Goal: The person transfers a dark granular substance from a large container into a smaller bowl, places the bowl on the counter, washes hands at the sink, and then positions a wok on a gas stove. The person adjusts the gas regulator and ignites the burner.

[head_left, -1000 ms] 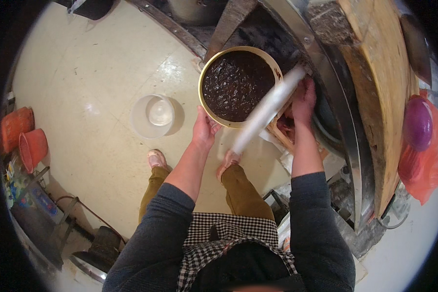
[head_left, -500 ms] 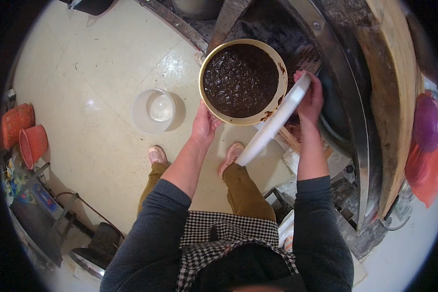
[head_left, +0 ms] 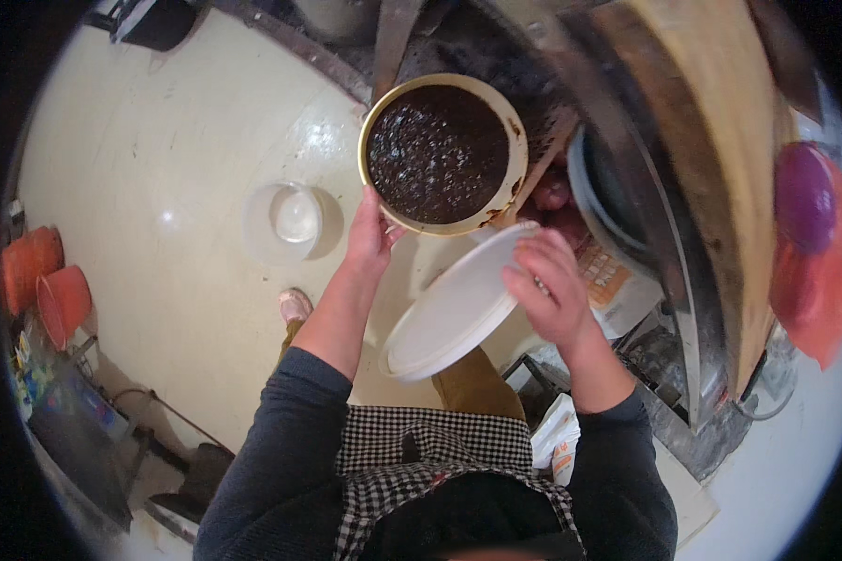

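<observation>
A round cream-coloured bucket (head_left: pixel 518 154) stands in front of me, nearly full of a dark brown, glossy, lumpy paste (head_left: pixel 438 154). Dark smears mark its inner wall on the right side. My left hand (head_left: pixel 372 234) grips the bucket's near-left rim, fingers curled under the edge. In my right hand (head_left: pixel 550 285) is a round white lid (head_left: pixel 458 309), pinched at its upper right edge. The lid hangs tilted just below the bucket, apart from its mouth, over my right leg.
On the floor to the left sits a translucent plastic tub (head_left: pixel 257 229). Orange-red pots (head_left: pixel 64 301) are at the far left. A curved wooden-topped counter (head_left: pixel 720 122) rises on the right, with a bluish basin (head_left: pixel 582 187) beneath it. A red plastic bag (head_left: pixel 814 299) lies beyond.
My right hand has brought the lid down and left, turning its broad face toward me; it stood almost edge-on before. The bucket and my left hand appear slightly further left.
</observation>
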Demonstrator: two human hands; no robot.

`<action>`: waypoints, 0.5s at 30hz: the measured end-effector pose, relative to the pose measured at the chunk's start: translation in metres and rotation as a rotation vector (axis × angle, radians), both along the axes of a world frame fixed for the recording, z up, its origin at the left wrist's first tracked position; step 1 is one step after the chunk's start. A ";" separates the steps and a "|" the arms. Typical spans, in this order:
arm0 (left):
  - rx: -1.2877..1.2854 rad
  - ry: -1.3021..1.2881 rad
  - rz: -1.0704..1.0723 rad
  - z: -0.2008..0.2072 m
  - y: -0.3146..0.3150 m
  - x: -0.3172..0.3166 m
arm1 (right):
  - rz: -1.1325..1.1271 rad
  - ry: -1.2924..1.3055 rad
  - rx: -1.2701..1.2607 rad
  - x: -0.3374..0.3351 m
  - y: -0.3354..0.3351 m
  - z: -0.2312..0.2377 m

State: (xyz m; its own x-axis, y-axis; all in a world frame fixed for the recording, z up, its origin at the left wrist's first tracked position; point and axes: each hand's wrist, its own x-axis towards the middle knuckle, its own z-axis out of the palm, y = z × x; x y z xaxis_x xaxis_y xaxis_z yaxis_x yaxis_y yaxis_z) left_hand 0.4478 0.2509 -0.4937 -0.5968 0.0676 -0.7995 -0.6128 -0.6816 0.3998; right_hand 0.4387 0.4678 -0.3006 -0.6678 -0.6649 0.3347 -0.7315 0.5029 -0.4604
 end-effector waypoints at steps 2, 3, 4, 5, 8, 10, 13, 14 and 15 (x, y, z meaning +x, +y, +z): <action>0.032 0.019 -0.002 0.001 -0.001 -0.001 | 0.017 0.050 0.044 0.005 -0.012 0.037; 0.022 0.000 -0.005 0.002 -0.001 -0.001 | -0.003 0.070 0.033 0.008 -0.017 0.056; 0.019 -0.010 -0.010 0.003 -0.001 -0.001 | -0.021 0.092 0.023 0.012 -0.020 0.076; 0.005 -0.032 -0.013 0.005 -0.001 -0.001 | -0.034 0.108 0.030 0.013 -0.021 0.095; 0.015 0.003 -0.007 0.008 0.000 -0.002 | -0.113 0.079 -0.058 0.011 -0.012 0.150; 0.025 0.040 -0.015 0.008 0.000 -0.002 | -0.352 0.037 -0.024 0.019 0.000 0.194; 0.029 0.046 0.003 0.007 -0.001 -0.001 | -0.745 -0.072 -0.078 0.013 0.022 0.251; 0.023 0.029 0.006 0.007 -0.001 0.000 | -0.821 -0.003 -0.064 0.007 0.029 0.271; 0.002 -0.010 -0.003 0.006 -0.001 0.000 | -0.900 0.000 -0.113 -0.003 0.034 0.288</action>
State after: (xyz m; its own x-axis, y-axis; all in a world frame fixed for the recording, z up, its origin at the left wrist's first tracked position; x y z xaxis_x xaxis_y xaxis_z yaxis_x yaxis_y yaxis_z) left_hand 0.4473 0.2504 -0.4875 -0.5883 0.0710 -0.8056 -0.6190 -0.6806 0.3920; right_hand 0.4355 0.5018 -0.0123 -0.9190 0.1447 0.3667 -0.0844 0.8363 -0.5417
